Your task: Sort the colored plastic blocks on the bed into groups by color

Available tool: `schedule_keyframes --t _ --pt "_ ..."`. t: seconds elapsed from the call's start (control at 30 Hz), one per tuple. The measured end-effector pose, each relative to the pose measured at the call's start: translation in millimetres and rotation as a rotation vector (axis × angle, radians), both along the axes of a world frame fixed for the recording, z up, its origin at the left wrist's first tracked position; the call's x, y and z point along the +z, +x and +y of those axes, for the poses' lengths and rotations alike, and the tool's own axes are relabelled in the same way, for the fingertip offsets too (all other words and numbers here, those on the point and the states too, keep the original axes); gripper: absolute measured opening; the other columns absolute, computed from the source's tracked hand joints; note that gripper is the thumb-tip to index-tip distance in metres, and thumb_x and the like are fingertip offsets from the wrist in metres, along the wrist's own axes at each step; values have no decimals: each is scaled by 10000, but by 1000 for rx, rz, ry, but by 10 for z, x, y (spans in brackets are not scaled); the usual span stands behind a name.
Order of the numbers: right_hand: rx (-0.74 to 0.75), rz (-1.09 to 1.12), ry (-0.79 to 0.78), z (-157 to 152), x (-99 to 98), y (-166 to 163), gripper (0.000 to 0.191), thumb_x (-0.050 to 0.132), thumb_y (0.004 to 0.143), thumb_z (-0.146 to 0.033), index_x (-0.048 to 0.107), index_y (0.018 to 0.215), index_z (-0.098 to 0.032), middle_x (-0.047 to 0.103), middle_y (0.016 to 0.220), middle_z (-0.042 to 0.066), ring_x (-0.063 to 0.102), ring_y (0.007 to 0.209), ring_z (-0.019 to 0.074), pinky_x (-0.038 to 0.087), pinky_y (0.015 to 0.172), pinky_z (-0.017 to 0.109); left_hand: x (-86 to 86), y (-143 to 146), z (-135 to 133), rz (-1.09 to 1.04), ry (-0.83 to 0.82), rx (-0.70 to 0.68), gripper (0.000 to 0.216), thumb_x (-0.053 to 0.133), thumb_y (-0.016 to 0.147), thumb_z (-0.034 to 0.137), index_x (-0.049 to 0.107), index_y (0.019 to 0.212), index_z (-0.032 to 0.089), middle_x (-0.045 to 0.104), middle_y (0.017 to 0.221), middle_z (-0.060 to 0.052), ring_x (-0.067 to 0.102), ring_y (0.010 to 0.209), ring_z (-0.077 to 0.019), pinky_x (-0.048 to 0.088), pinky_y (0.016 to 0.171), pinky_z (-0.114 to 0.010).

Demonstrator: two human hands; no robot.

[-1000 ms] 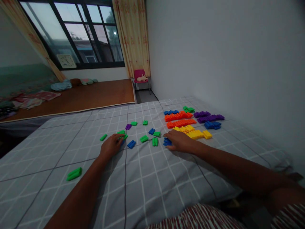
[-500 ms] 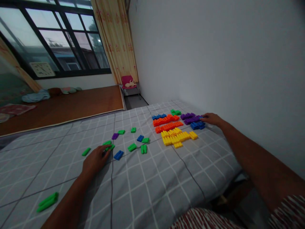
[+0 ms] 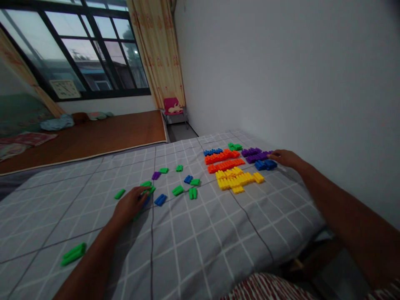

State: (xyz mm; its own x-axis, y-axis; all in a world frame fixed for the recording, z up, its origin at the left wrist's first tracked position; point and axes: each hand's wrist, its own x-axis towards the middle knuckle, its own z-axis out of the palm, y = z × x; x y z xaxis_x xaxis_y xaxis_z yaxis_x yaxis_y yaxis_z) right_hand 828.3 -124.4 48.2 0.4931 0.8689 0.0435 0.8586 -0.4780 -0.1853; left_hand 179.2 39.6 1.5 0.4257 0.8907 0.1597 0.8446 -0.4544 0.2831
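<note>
My left hand rests low over the cloth, fingertips closed around a green plastic piece shaped like two short tubes side by side. Another green piece lies just behind it, and part of a blue one shows beneath the fingers. At the far right, my right hand has its fingertips pinched at the right end of a row of purple pieces. Dark blue pieces lie just in front of that hand. Orange rows and a yellow group are to its left.
Loose green pieces, blue pieces and a purple piece are scattered mid-cloth. A longer green piece lies near left. The checked cloth meets a wall on the right. Beyond stands a pink chair.
The whole view has shifted slightly, moving everything a little rightward. Blue now shows under my left hand. My right hand stays at the right end of the purple row.
</note>
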Motion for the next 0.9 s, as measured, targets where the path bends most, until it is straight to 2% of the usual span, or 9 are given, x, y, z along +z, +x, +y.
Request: schedule_keyframes --t 0.07,0.13,0.3,0.4,0.5,0.6,0.7,0.8,0.9 --pt "-21 -56 49 86 124 -163 454 492 854 -521 702 1069 -181 709 1060 144 654 911 291 481 754 379 16 22 0 -76 8 -3 372 449 863 374 676 1110 215 670 1187 -72 633 1059 -237 495 927 -351" --pt "86 -52 114 239 241 -456 418 478 879 -482 684 1101 -194 709 1052 144 653 894 285 468 749 378 54 76 -11 -183 2 20 363 457 865 332 661 1134 201 680 1167 -62 641 1044 -214 503 928 -335" --pt "634 108 168 674 376 -1719 307 506 871 -421 688 1047 -247 717 1035 82 658 864 234 474 770 337 252 82 69 -171 52 30 354 474 854 197 653 1159 182 615 1285 -92 587 1153 -204 496 949 -336" --pt "922 199 85 842 328 -2589 299 497 875 -405 686 1035 -239 724 1001 56 662 849 216 487 741 314 400 -75 88 -58 0 24 387 455 846 149 656 1176 168 684 1177 -77 641 1041 -187 500 917 -299" --pt "1108 201 12 982 214 -3347 255 518 867 -329 688 1023 -220 728 966 51 666 833 199 482 735 292 458 -212 39 1 -52 10 362 479 827 135 701 1109 185 731 1074 -45 667 955 -181 502 872 -270" --pt "1159 88 -48 1083 77 -3937 285 548 857 -311 665 1092 -200 716 1038 76 661 897 210 472 763 295 401 -225 -29 57 -69 29 362 505 818 132 700 1115 201 735 1063 -40 665 955 -184 493 864 -265" --pt "1097 -98 -103 1113 -54 -4327 431 570 828 -495 653 1097 -168 690 1065 147 636 976 289 482 748 348 292 -117 -88 99 -60 73 357 541 846 221 661 1182 214 733 1036 -54 657 960 -197 489 860 -280" --pt "1062 -208 -57 1102 -146 -4492 446 553 822 -521 656 1045 -149 666 1047 184 608 995 336 487 747 395 199 41 -138 134 -19 96 385 591 843 349 636 1206 229 708 1076 -85 609 1047 -245 468 899 -329" --pt "1150 -151 13 1088 -179 -4444 347 599 798 -325 635 1099 -156 647 1073 158 590 1020 298 476 822 380 143 181 -170 168 19 80 376 616 828 371 635 1176 229 676 1136 -93 545 1123 -266 434 949 -350"
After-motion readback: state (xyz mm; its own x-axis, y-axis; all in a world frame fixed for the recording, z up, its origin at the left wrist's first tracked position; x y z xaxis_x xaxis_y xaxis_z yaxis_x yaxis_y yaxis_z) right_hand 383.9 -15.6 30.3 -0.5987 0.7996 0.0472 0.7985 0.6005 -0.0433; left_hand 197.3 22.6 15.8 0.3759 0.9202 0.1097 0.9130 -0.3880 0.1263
